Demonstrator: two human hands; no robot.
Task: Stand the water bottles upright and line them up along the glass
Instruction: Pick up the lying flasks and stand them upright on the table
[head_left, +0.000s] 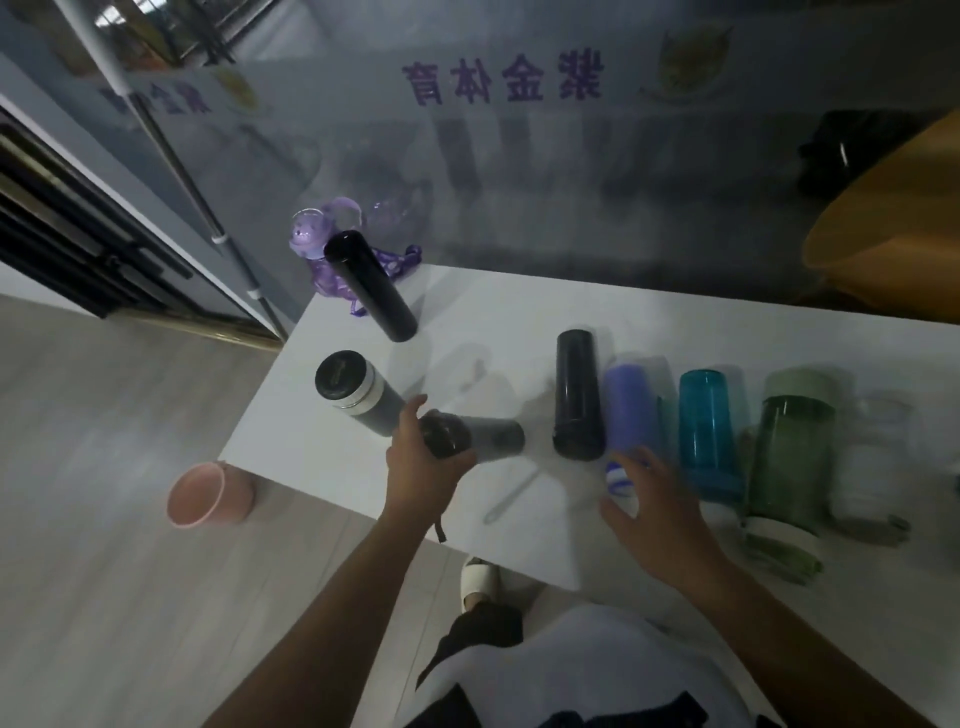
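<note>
On the white table (509, 306) a purple bottle (317, 244) and a tall black flask (371, 286) stand near the glass wall (467, 156). A grey bottle with a white band (358, 397) stands at the left edge. My left hand (421, 467) grips the lid end of a grey bottle (493, 439) that is tilted. A black flask (577, 395), a lilac bottle (631, 410), a teal bottle (709, 431), a green bottle (787, 462) and a clear bottle (872, 467) lie side by side. My right hand (654, 504) hovers open over the lilac bottle's cap end.
A pink cup (208, 493) sits on the wooden floor beside the table's left corner. A metal door handle (202, 202) runs down the glass at left. An orange rounded object (893, 218) is behind the glass at right. My foot in a white slipper (478, 577) is under the table edge.
</note>
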